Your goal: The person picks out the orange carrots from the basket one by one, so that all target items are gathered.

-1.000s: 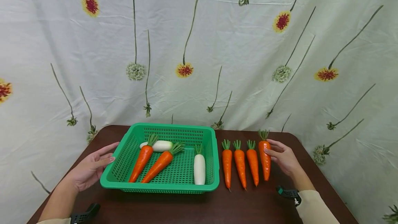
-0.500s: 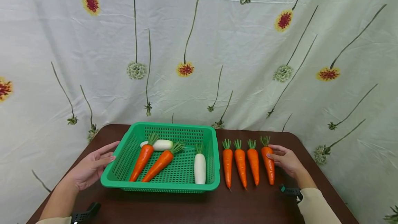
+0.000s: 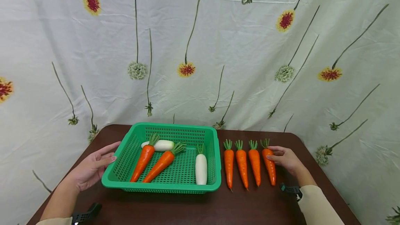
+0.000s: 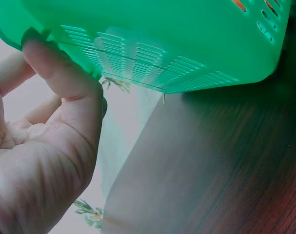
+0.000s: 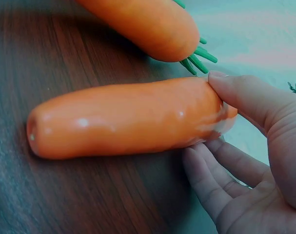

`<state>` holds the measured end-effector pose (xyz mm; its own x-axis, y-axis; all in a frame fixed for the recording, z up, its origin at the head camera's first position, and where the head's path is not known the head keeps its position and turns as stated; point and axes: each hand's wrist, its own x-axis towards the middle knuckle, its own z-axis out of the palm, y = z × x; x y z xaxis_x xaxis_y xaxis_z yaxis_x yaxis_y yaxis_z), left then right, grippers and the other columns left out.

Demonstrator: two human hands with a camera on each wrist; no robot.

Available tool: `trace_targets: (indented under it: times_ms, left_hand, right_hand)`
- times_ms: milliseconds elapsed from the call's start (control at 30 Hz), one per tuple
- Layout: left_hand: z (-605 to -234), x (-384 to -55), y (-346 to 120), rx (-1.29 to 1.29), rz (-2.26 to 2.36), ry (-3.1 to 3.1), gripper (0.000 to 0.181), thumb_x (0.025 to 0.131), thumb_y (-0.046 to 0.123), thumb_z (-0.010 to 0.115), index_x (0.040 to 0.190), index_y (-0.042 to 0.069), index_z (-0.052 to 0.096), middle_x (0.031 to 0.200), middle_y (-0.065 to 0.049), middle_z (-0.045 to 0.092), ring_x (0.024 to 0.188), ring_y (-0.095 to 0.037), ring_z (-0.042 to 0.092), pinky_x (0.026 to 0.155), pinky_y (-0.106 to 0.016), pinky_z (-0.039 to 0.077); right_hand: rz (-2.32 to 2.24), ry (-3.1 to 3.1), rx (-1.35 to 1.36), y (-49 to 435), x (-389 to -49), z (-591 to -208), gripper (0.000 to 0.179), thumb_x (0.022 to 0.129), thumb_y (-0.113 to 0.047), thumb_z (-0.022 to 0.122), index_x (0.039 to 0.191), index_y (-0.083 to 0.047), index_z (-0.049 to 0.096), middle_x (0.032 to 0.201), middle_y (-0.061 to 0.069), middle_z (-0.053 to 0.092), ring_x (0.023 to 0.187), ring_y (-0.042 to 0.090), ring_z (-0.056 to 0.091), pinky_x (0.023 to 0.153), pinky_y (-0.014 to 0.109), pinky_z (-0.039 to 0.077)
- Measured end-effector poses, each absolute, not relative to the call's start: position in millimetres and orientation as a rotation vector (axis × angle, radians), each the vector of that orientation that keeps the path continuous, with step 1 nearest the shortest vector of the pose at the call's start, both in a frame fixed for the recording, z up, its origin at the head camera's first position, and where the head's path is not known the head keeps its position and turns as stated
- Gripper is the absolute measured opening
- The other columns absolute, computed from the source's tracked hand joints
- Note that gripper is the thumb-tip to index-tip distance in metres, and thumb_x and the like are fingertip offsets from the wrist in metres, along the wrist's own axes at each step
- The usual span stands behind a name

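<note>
At the far right of the row in the head view, an orange carrot (image 3: 270,169) lies on the brown table. My right hand (image 3: 288,161) pinches its leafy end between thumb and fingers; the right wrist view shows the thumb (image 5: 243,91) along one side and fingers (image 5: 206,180) on the other. Its tip is blunt. On the left, my left hand (image 3: 93,166) holds the rim of a green plastic basket (image 3: 159,186), thumb (image 4: 60,68) against the rim. Two carrots (image 3: 144,159) and two white radishes (image 3: 201,170) lie inside the basket.
Three more carrots (image 3: 241,167) lie side by side between the basket and the held carrot, leaves pointing away. The dark wooden table (image 3: 162,211) ends close in front of a flower-printed cloth (image 3: 175,44).
My right hand has lowered the carrot towards me and slightly right, into line with the row, then shifted it slightly. The left hand and basket stay put.
</note>
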<state>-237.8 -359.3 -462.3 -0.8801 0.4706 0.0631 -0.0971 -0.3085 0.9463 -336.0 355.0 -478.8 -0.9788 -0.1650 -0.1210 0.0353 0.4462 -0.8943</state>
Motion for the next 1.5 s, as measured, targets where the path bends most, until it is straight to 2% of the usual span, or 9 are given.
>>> trace_targets:
  times_ms: [333,467,633,733,933,1067,1267,1500]
  left_hand:
    - [-465,-240,-360,0.468,2.233,1.615,0.052,0.11,0.0,0.036,0.149,0.032,0.046,0.131,-0.002,0.07,0.115,-0.022,0.072,0.093,-0.048,0.059]
    - [-465,-240,-360,0.469,2.236,1.619,0.052,0.11,-0.001,0.036,0.149,0.032,0.045,0.131,-0.002,0.07,0.115,-0.023,0.072,0.092,-0.048,0.06]
    - [-466,-240,-360,0.487,2.239,1.6,0.053,0.11,-0.001,0.035,0.15,0.032,0.044,0.132,-0.003,0.07,0.116,-0.023,0.072,0.093,-0.049,0.059]
    - [-467,-241,-361,0.49,2.239,1.591,0.053,0.11,-0.001,0.034,0.15,0.032,0.045,0.132,-0.002,0.07,0.116,-0.023,0.072,0.093,-0.049,0.059]
    - [-467,-241,-361,0.5,2.238,1.58,0.053,0.11,-0.001,0.034,0.15,0.032,0.046,0.132,-0.003,0.07,0.116,-0.023,0.072,0.093,-0.049,0.059]
    - [-467,-241,-361,0.505,2.238,1.579,0.053,0.11,-0.001,0.034,0.15,0.032,0.046,0.131,-0.003,0.07,0.115,-0.023,0.072,0.093,-0.049,0.059]
    - [-467,-241,-361,0.501,2.236,1.572,0.054,0.11,-0.001,0.033,0.15,0.032,0.045,0.132,-0.003,0.07,0.116,-0.023,0.072,0.093,-0.049,0.059]
    - [-466,-240,-361,0.513,2.242,1.564,0.054,0.11,-0.001,0.033,0.152,0.031,0.043,0.133,-0.003,0.069,0.117,-0.024,0.071,0.094,-0.049,0.059]
  right_hand:
    - [-1.518,2.565,-0.075,354,-333,-477,0.065,0.095,-0.024,0.075,0.147,0.005,0.05,0.143,0.035,0.054,0.113,0.028,0.069,0.092,0.044,0.062]
    - [-1.44,2.644,-0.066,349,-331,-472,0.063,0.095,-0.027,0.076,0.144,0.004,0.053,0.144,0.035,0.053,0.116,0.035,0.067,0.091,0.044,0.063]
    - [-1.294,2.848,-0.077,339,-330,-465,0.057,0.094,-0.031,0.076,0.139,0.001,0.059,0.14,0.031,0.059,0.124,0.044,0.059,0.097,0.052,0.058]
    - [-1.253,2.987,-0.038,331,-331,-460,0.053,0.093,-0.032,0.077,0.134,-0.002,0.063,0.134,0.027,0.064,0.124,0.044,0.059,0.097,0.056,0.056]
    - [-1.325,3.122,-0.039,308,-331,-451,0.046,0.094,-0.038,0.075,0.127,-0.007,0.069,0.131,0.02,0.068,0.122,0.04,0.062,0.098,0.055,0.055]
    - [-1.43,3.088,-0.098,288,-327,-440,0.045,0.094,-0.042,0.075,0.123,-0.009,0.071,0.127,0.016,0.071,0.119,0.036,0.063,0.095,0.046,0.057]
    - [-1.502,3.016,-0.19,264,-326,-432,0.038,0.094,-0.035,0.076,0.12,-0.008,0.072,0.12,0.014,0.073,0.108,0.029,0.066,0.077,0.024,0.056]
    - [-1.559,2.934,-0.314,241,-325,-426,0.034,0.093,-0.034,0.077,0.116,-0.008,0.074,0.111,0.009,0.074,0.095,0.018,0.065,0.077,0.025,0.056]
